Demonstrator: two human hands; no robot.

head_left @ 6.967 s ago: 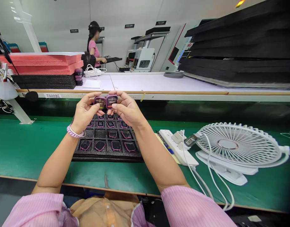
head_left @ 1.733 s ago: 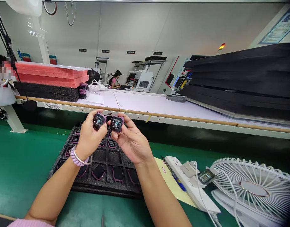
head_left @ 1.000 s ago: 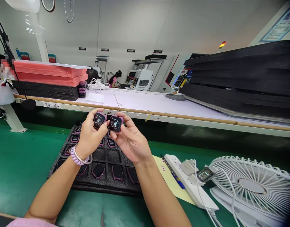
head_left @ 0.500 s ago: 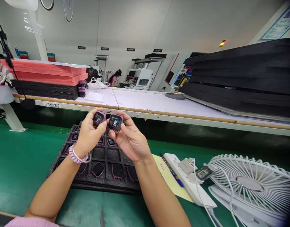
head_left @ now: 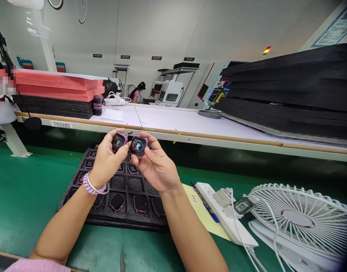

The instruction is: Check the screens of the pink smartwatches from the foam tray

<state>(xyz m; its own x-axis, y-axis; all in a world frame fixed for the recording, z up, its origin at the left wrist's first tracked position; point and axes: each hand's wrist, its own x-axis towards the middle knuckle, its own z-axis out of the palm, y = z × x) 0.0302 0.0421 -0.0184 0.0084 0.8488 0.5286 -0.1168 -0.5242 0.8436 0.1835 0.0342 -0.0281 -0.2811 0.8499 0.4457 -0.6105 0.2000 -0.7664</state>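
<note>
- The left hand (head_left: 107, 160) was mostly closed, and its thumb and fingers pinched the sides of a small pink watch (head_left: 118, 142)
- The right hand (head_left: 155, 170) was a bit more open, but its fingertips (head_left: 143, 140) and thumb held a second pink watch (head_left: 138, 146) by the edges
- The two watches were just beside each other, almost touching, with their screens turned up toward the head camera
- The watches were nearly square, so I could not tell a long side, and the straps did not show
- The right watch had a bright blue picture on its screen, and the left watch had a dimmer one
- The left wrist had a purple bracelet (head_left: 91, 187) on it
- Both watches were held up over the far end of a black foam tray (head_left: 128, 223), not touching it
- More watches (head_left: 117, 202) lay in square holes in the tray, and the left arm was a bit nearer to them
- To the right of the tray were yellow paper (head_left: 203, 213), a white power strip (head_left: 222, 213), and a white fan (head_left: 298, 223)
- Far away, a co-worker (head_left: 138, 92) sat at a white table
</note>
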